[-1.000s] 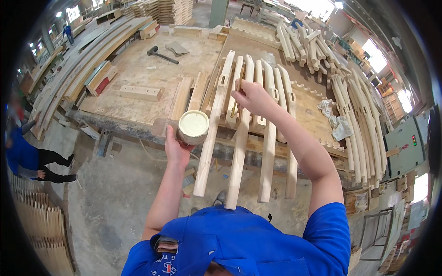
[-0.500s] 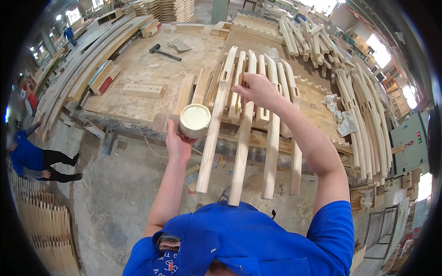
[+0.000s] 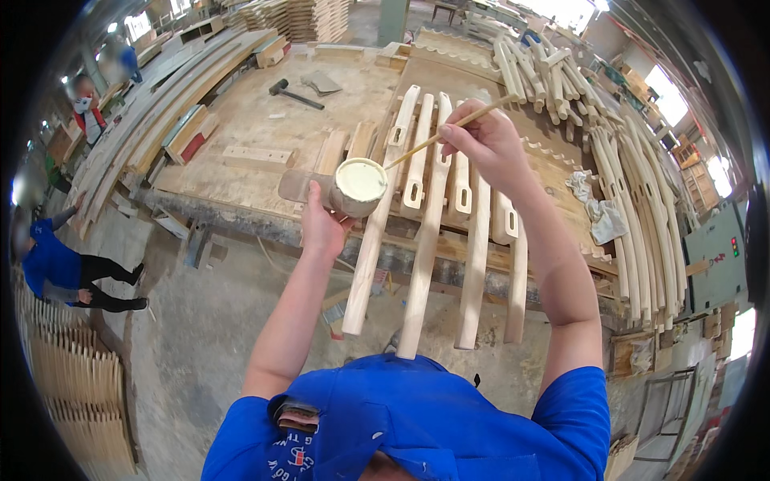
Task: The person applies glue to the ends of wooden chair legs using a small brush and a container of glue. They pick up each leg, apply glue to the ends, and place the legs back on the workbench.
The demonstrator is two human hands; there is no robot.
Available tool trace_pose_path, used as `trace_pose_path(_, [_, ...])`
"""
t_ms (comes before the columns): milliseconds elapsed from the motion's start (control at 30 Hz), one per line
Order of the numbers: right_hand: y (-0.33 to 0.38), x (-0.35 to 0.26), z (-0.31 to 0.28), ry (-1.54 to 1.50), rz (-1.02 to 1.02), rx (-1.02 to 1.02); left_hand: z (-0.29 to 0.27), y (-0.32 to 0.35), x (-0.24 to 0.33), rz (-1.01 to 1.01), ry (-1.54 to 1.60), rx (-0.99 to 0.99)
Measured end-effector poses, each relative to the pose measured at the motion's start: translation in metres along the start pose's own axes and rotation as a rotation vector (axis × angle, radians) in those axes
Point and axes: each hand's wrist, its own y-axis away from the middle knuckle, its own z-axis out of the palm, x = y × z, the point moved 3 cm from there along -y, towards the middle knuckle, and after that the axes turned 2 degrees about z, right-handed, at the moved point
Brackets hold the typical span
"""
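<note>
My left hand is closed around a round tub of pale cream glue-like paste, held at the bench's near edge. In my right hand is a thin wooden stick, pinched between thumb and fingers. Its lower tip reaches the tub's right rim. Beneath both hands lie several pale wooden chair legs with slotted mortises near their far ends. Their near ends overhang the bench toward me. A slot shows in one of the shorter pieces between them.
The plywood workbench carries a hammer and a drilled wooden block. More shaped legs are stacked at the right, beside a white rag. A person in blue stands at the far left.
My right hand has lifted the stick from a slot among the legs, tilting it toward the tub. The left hand has brought the tub slightly right and up.
</note>
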Motion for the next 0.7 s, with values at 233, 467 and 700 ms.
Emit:
trace_pose_path(233, [0.002,0.038,0.009,-0.373,0.375,0.091,0.041,0.006,-0.007,-0.023,-0.04,-0.142])
trace_pose_path(467, [0.028,0.066,-0.019,-0.872,0.326,0.312,0.058,0.001,-0.005,-0.112,0.021,-0.134])
trace_pose_path(700, [0.034,0.101,-0.022,-0.949,0.448,0.499,0.076,-0.025,-0.021,-0.146,0.044,-0.124])
